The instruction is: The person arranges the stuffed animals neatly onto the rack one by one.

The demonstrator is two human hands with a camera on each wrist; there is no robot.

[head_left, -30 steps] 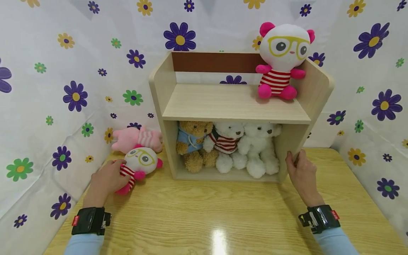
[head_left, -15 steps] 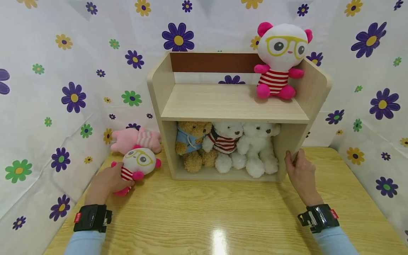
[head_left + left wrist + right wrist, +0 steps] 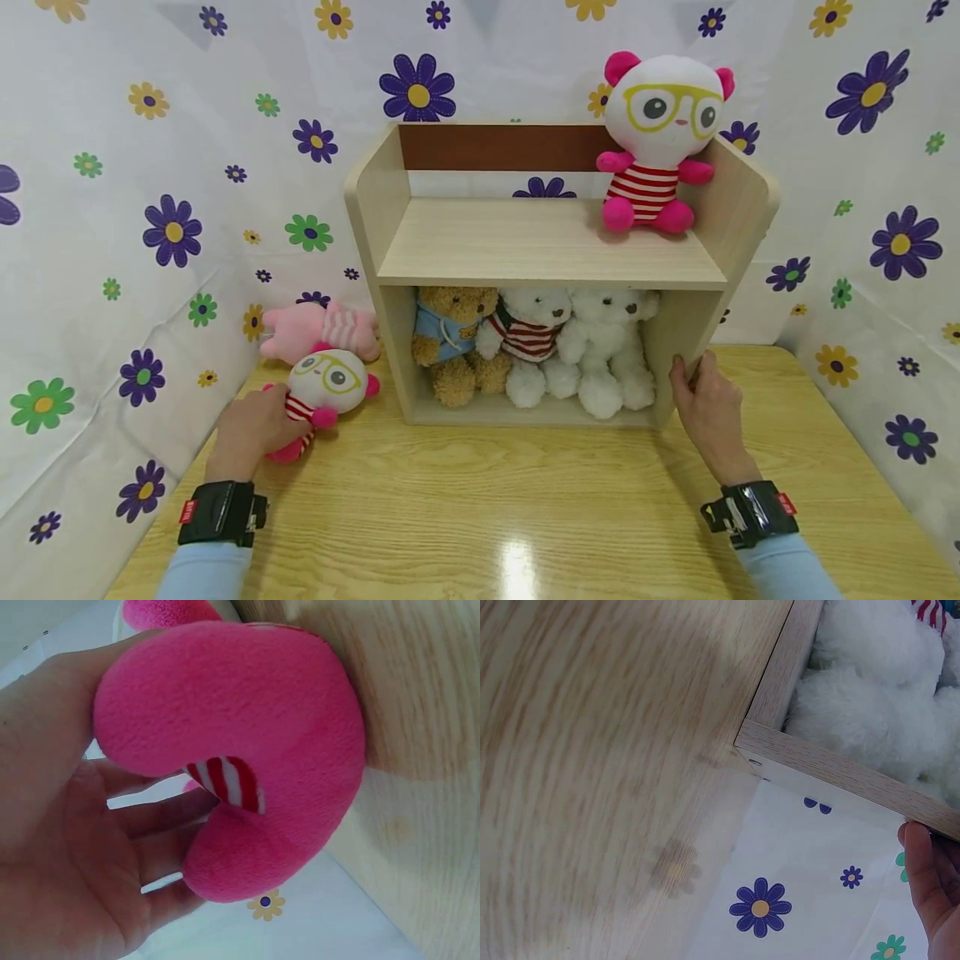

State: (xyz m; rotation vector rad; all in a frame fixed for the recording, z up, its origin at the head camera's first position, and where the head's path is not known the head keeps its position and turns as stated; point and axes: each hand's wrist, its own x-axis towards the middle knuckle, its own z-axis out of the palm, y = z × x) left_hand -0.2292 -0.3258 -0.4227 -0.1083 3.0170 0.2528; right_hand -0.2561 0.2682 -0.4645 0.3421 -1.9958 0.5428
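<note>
At the left of the table, my left hand [image 3: 258,429] grips a panda plush [image 3: 326,382] round its red-striped body. Its white head with yellow glasses points toward the shelf. In the left wrist view its pink legs [image 3: 300,742] fill the middle, with the thumb on one side and the fingers behind. My right hand [image 3: 708,412] holds the front edge of the right side panel of a small wooden shelf [image 3: 555,254], low down. Fingertips [image 3: 915,840] show right at that panel in the right wrist view.
A pink plush [image 3: 318,329] lies behind the held panda. A larger panda plush [image 3: 648,187] sits on the upper shelf at right. Below sit a brown bear [image 3: 453,367], a white bear in a striped sweater [image 3: 536,337] and a plain white plush [image 3: 607,358]. Flowered cloth surrounds the table.
My left hand has settled more closely round the panda plush's body, and a pink arm now shows beside the hand. The right hand stays at the shelf's side panel.
</note>
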